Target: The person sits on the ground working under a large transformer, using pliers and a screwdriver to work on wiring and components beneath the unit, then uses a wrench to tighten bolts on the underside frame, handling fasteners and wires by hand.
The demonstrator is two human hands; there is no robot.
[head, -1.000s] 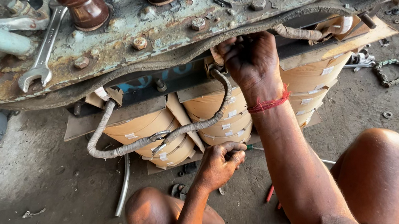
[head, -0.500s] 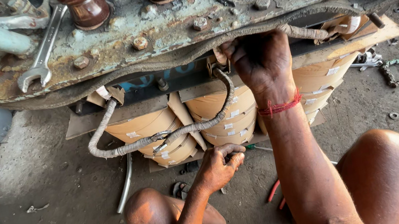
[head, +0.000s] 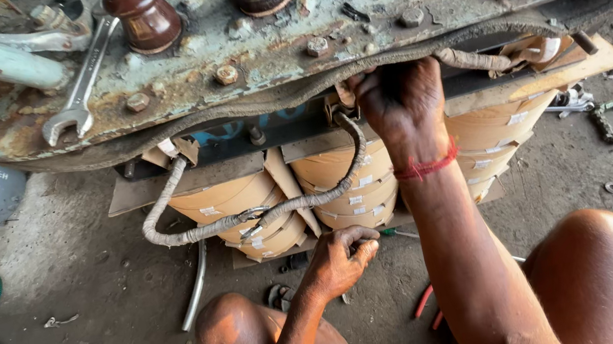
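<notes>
- Right hand [head: 401, 102]: fingers curled shut under the rusty grey-green steel cover plate [head: 351, 40], gripping something hidden there, above the tan paper-wrapped coils [head: 341, 183].
- Left hand [head: 340, 259]: closed on a thin green-handled tool [head: 398, 232].
- Risk: plate edge could pinch the raised fingers; loose steel spanner [head: 79, 92] may slide off.

The right hand [head: 401, 102] has slid a little rightward along the underside of the rusty cover plate [head: 321, 62]. Below, the left hand [head: 342, 261] has shifted slightly right too, fingers curled nearer the paper-wrapped coils [head: 341, 183].
</notes>
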